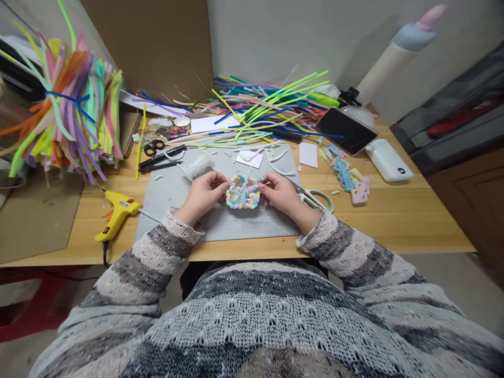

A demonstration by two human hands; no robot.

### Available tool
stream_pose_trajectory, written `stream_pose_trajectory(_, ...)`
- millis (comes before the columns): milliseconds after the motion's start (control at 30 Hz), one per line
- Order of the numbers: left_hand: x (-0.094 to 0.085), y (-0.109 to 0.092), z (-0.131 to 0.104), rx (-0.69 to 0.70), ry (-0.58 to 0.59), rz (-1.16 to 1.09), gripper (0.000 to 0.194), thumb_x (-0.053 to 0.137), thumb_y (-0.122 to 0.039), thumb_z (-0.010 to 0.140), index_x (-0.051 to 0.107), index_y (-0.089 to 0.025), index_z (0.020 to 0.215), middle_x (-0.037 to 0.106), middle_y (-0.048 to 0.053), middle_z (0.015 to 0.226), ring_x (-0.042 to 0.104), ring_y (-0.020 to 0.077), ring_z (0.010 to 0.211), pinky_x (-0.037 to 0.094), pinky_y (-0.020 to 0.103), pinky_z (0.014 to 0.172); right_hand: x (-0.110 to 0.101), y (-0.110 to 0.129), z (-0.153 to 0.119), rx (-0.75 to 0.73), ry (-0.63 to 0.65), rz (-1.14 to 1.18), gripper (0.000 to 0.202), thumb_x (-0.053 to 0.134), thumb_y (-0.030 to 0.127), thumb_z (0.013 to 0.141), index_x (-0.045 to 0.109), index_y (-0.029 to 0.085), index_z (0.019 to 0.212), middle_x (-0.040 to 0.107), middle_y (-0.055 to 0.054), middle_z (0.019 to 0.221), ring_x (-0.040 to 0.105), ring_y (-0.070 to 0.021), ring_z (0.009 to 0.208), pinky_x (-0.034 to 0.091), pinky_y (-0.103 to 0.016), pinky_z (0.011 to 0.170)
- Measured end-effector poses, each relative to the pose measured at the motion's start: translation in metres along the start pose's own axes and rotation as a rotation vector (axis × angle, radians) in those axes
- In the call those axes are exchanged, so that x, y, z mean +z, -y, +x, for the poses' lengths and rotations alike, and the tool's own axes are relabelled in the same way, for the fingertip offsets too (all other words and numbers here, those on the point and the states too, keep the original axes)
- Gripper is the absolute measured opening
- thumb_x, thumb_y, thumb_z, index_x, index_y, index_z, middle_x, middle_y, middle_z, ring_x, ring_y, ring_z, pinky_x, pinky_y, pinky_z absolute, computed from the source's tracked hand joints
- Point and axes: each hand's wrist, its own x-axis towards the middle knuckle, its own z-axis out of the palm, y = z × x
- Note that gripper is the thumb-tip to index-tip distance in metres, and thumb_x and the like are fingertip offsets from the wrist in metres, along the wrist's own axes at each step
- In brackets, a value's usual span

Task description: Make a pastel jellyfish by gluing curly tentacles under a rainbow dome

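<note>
Between my hands is a small pastel pipe-cleaner piece [243,198], openwork in pink, yellow, white and blue. My left hand [205,192] pinches its left edge between thumb and fingers. At the right edge, my right hand [277,192] grips it the same way. The piece is held above a grey mat [228,228]. Green-handled scissors [318,199] lie just beyond my right hand, their blades partly hidden by it. A clear, whitish roll [198,165] lies behind my left hand. White pipe-cleaner pieces [281,164] and a white card [249,158] rest on the mat's far part.
A yellow glue gun [118,214] lies left of the mat. Bundled pipe cleaners [71,110] stand at the far left, with a loose heap [271,105] along the back. A phone [346,131], a white power bank [389,160] and pastel zigzag pieces [346,176] sit to the right.
</note>
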Motion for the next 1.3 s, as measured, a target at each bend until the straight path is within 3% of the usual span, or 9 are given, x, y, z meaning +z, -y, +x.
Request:
stream_pose_trajectory(267, -0.008, -0.001, -0.005, -0.060, -0.013, -0.003, 0.016, 0.060, -0.025, 0.076, 0.054, -0.017, 0.063, 0.053, -0.003, 0.047, 0.045, 0.0078, 0.038, 0.035, 0.018, 0.039, -0.006, 0.003, 0.006, -0.028, -0.169, 0.166, 0.040, 0.065, 0.056, 0.073, 0.052, 0.022, 0.089, 0.063, 0.002, 0.078, 0.069, -0.0140, 0.075, 0.059, -0.029, 0.069)
stream_pose_trajectory(333, -0.009, -0.002, -0.005, -0.081, -0.039, -0.033, 0.013, 0.057, -0.026, 0.077, 0.055, -0.017, 0.067, 0.054, -0.003, 0.050, 0.045, 0.0072, 0.038, 0.033, 0.018, 0.037, -0.010, 0.005, 0.006, -0.031, -0.210, 0.189, 0.041, 0.062, 0.059, 0.075, 0.051, 0.023, 0.090, 0.062, 0.001, 0.087, 0.069, -0.0119, 0.076, 0.058, -0.024, 0.064)
stream_pose_trajectory(500, -0.006, -0.005, -0.003, -0.154, -0.097, -0.167, 0.022, 0.053, -0.024, 0.075, 0.054, -0.017, 0.095, 0.065, 0.004, 0.084, 0.058, 0.0087, 0.051, 0.036, 0.016, 0.036, -0.011, 0.009, 0.000, 0.063, -0.169, 0.197, 0.049, 0.046, 0.071, 0.080, 0.045, 0.023, 0.088, 0.059, 0.004, 0.077, 0.055, -0.0070, 0.038, 0.038, -0.018, 0.030)
stream_pose_trajectory(667, -0.004, -0.005, -0.003, -0.220, -0.058, -0.242, 0.026, 0.053, -0.020, 0.070, 0.056, -0.016, 0.096, 0.062, 0.002, 0.077, 0.060, 0.0105, 0.053, 0.047, 0.019, 0.041, -0.005, 0.009, -0.002, 0.131, -0.084, 0.236, 0.050, 0.050, 0.072, 0.078, 0.042, 0.025, 0.092, 0.065, 0.001, 0.087, 0.062, -0.0090, 0.046, 0.055, -0.025, 0.043)
stream_pose_trajectory(800, -0.002, -0.004, -0.004, -0.208, -0.036, -0.242, 0.024, 0.052, -0.020, 0.071, 0.055, -0.016, 0.094, 0.061, 0.001, 0.075, 0.063, 0.0119, 0.056, 0.056, 0.029, 0.055, -0.007, 0.006, 0.001, 0.101, -0.126, 0.269, 0.048, 0.049, 0.070, 0.079, 0.041, 0.025, 0.094, 0.063, 0.000, 0.095, 0.064, -0.0091, 0.054, 0.057, -0.026, 0.049)
stream_pose_trajectory(900, -0.002, -0.004, -0.007, -0.166, -0.050, -0.178, 0.023, 0.052, -0.019, 0.071, 0.055, -0.016, 0.094, 0.063, 0.003, 0.074, 0.064, 0.0144, 0.056, 0.054, 0.029, 0.053, -0.009, 0.004, 0.003, 0.066, -0.152, 0.291, 0.048, 0.050, 0.070, 0.078, 0.042, 0.025, 0.095, 0.061, -0.001, 0.098, 0.067, -0.0115, 0.064, 0.059, -0.028, 0.054)
stream_pose_trajectory(1000, -0.008, -0.006, -0.011, -0.051, -0.184, -0.065, 0.021, 0.054, -0.018, 0.072, 0.056, -0.018, 0.093, 0.063, 0.002, 0.077, 0.062, 0.0145, 0.063, 0.051, 0.027, 0.059, -0.010, 0.003, 0.005, 0.010, -0.194, 0.302, 0.048, 0.052, 0.069, 0.077, 0.045, 0.024, 0.095, 0.056, -0.002, 0.101, 0.067, -0.0127, 0.074, 0.059, -0.029, 0.060)
stream_pose_trajectory(1167, -0.037, -0.009, -0.006, 0.217, -0.588, 0.259, 0.026, 0.058, -0.020, 0.076, 0.056, -0.020, 0.102, 0.060, 0.005, 0.102, 0.055, 0.0212, 0.102, 0.043, 0.034, 0.093, -0.013, 0.005, 0.005, -0.115, -0.332, 0.283, 0.039, 0.055, 0.059, 0.081, 0.048, 0.025, 0.096, 0.051, -0.001, 0.101, 0.061, -0.0101, 0.078, 0.054, -0.022, 0.059)
stream_pose_trajectory(1300, -0.053, 0.000, 0.006, 0.253, -0.604, 0.682, 0.040, 0.064, -0.032, 0.077, 0.057, -0.018, 0.114, 0.059, 0.012, 0.120, 0.049, 0.0300, 0.119, 0.033, 0.044, 0.105, -0.016, 0.006, 0.004, -0.205, -0.446, 0.282, 0.027, 0.054, 0.049, 0.085, 0.049, 0.026, 0.097, 0.052, 0.001, 0.099, 0.057, -0.0089, 0.074, 0.051, -0.020, 0.056)
